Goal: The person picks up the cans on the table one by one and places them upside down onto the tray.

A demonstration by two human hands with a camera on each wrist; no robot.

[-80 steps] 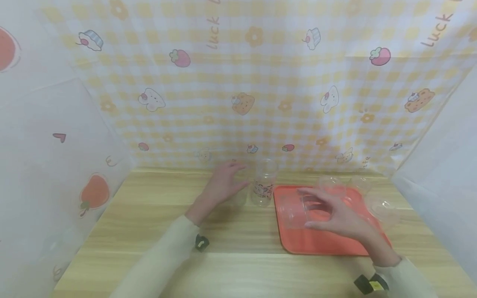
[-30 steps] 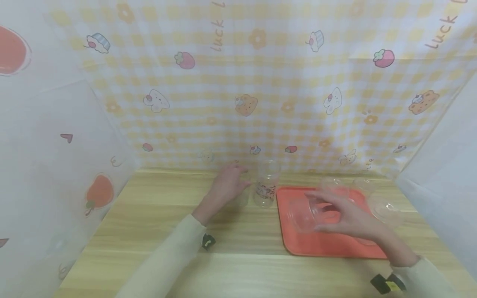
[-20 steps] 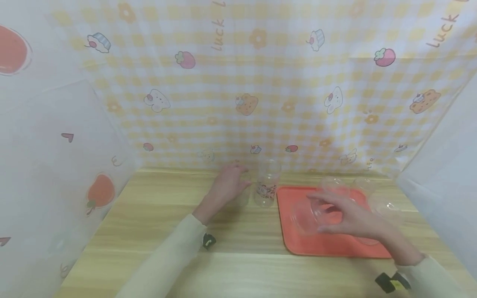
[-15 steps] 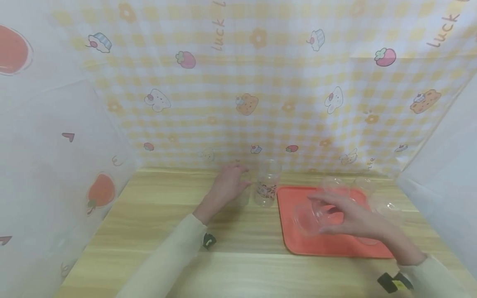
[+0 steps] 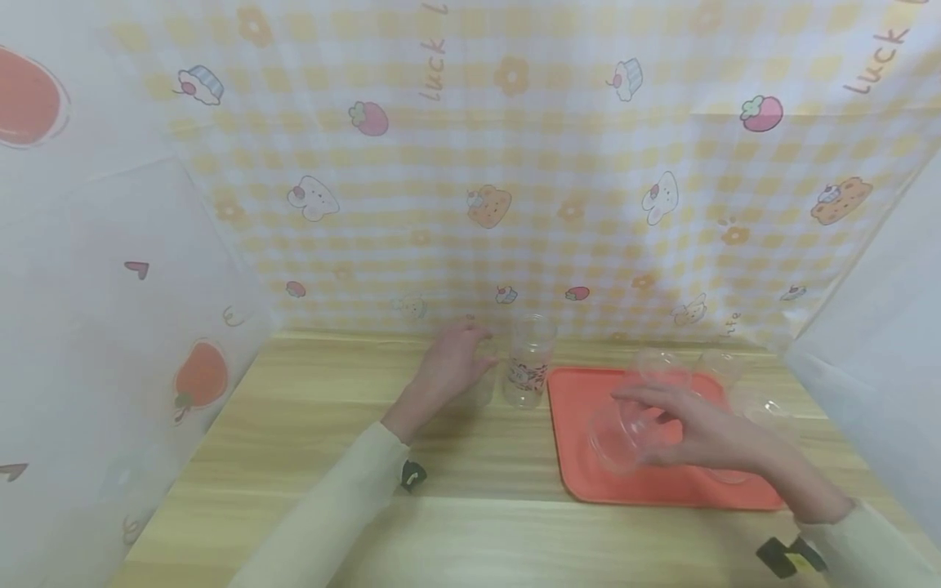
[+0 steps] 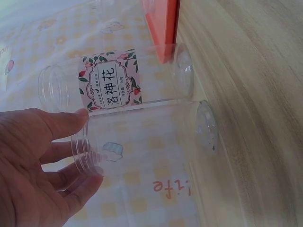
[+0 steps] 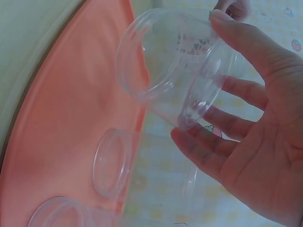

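At the back of the table, my left hand (image 5: pixel 450 361) grips a tall clear jar (image 6: pixel 147 151) around its rim, thumb on one side and fingers on the other. That jar stands upright. Right beside it stands another clear jar (image 5: pixel 528 374) with a pink floral label (image 6: pixel 111 78). Over the red tray (image 5: pixel 588 482), my right hand (image 5: pixel 709 429) holds a clear jar (image 7: pixel 189 61) by its base end, thumb and fingertips around the edge. This jar is tilted, its threaded mouth pointing away from my palm, toward the tray's front left.
Several more clear jars stand on and around the tray, including one at its back edge (image 5: pixel 662 367), one at the back right (image 5: pixel 720 366) and one beyond its right side (image 5: pixel 768 408). A checked cloth (image 5: pixel 412 180) hangs behind the table.
My right hand has moved right and nearer with its jar, whose mouth has tipped further toward the head camera. My left hand has stayed at its jar's rim.
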